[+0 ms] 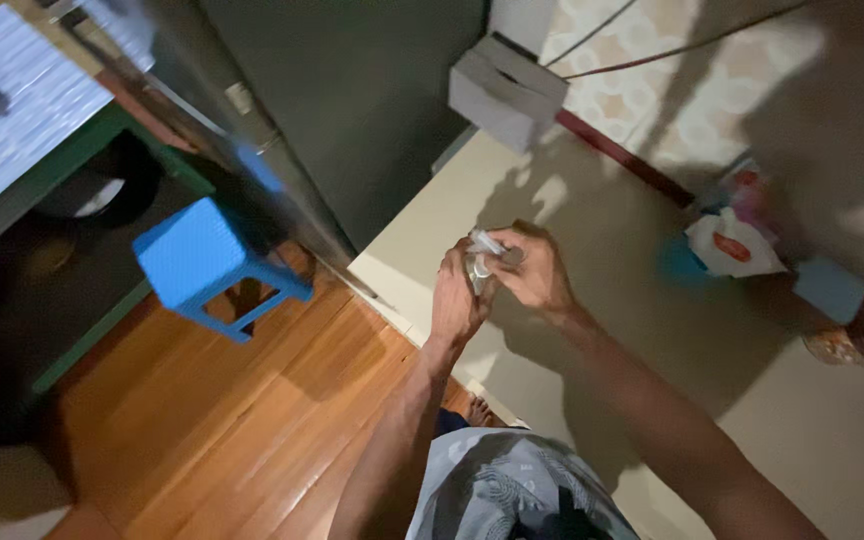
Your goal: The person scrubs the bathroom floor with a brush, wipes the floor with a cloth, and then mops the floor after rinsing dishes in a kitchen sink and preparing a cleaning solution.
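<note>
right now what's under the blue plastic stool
Under the blue plastic stool, through the gaps between its legs, only reddish wooden plank floor and the stool's shadow show. The patch directly beneath its seat is covered from this head view.

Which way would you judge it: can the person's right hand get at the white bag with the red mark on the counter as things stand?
Probably yes: the counter between the right hand and the white bag looks bare, though both hands hold a small clear object.

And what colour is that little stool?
Bright blue. The stool stands on the wooden floor, seen best in the head view.
</note>
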